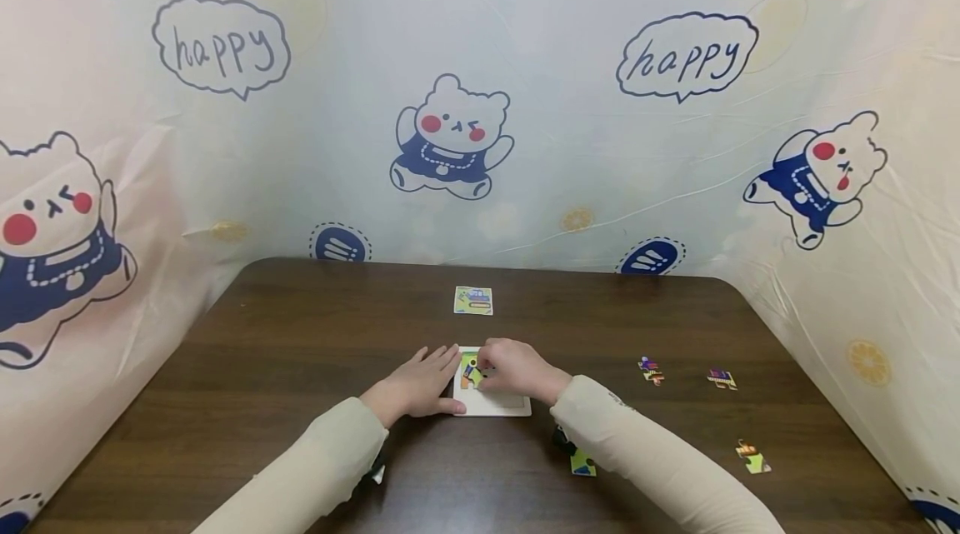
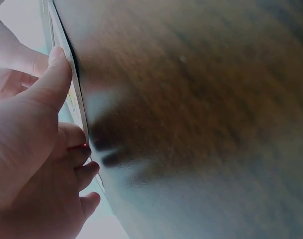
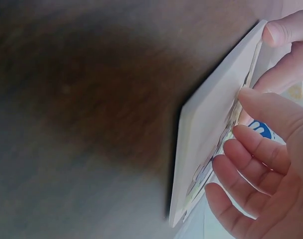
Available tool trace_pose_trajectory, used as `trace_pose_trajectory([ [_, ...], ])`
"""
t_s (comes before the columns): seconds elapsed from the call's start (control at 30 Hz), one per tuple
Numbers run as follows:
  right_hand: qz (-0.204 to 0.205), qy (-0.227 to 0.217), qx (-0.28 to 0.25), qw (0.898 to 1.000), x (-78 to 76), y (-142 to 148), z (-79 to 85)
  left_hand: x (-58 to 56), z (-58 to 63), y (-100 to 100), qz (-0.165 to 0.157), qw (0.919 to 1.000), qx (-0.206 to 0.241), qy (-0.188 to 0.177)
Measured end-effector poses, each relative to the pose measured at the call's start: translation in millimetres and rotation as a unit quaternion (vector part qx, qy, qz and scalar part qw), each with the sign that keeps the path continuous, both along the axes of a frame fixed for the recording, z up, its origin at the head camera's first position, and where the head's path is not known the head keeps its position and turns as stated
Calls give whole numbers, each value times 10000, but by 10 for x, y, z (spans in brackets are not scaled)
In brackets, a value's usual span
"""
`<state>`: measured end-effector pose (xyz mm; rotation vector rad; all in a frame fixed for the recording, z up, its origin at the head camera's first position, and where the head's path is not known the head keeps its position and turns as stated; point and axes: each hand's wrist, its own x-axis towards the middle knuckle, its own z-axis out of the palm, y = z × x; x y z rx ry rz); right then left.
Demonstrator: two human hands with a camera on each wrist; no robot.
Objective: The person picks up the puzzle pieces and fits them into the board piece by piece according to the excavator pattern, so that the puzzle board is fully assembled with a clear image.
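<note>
A white puzzle tray [image 1: 498,409] lies flat on the table with colourful puzzle pieces [image 1: 468,369] in its left part. My left hand [image 1: 422,382] rests against the tray's left side, fingers extended and the thumb at the near corner. Over the tray, my right hand [image 1: 517,367] has bent fingers and pinches a puzzle piece, which it largely hides in the head view. In the right wrist view, the right thumb [image 3: 271,107] and fingertips meet the pieces close to the tray's surface. The left thumb [image 2: 56,74] presses the tray edge in the left wrist view.
A picture card [image 1: 473,301] showing a digger lies beyond the tray. Loose puzzle pieces are spread to the right: a purple-orange one [image 1: 650,371], a striped one [image 1: 722,379] and a green-orange one [image 1: 753,457]. Another green piece [image 1: 582,464] lies beside the right sleeve.
</note>
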<state>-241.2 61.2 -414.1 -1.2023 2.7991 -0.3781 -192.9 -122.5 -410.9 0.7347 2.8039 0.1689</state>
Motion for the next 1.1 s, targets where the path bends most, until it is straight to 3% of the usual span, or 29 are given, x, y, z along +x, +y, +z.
trace_pose_trajectory([
  [0.2, -59, -41, 16, 10000, -4, -4, -17, 2, -4, -1, -20, 10000, 42, -2],
  [0.73, 326, 75, -183, 9993, 0, 38, -4, -6, -15, -4, -5, 10000, 11, -51],
  [1.1, -349, -377, -735, 9960, -24, 305, 185, -9, -22, -4, -5, 10000, -3, -34],
])
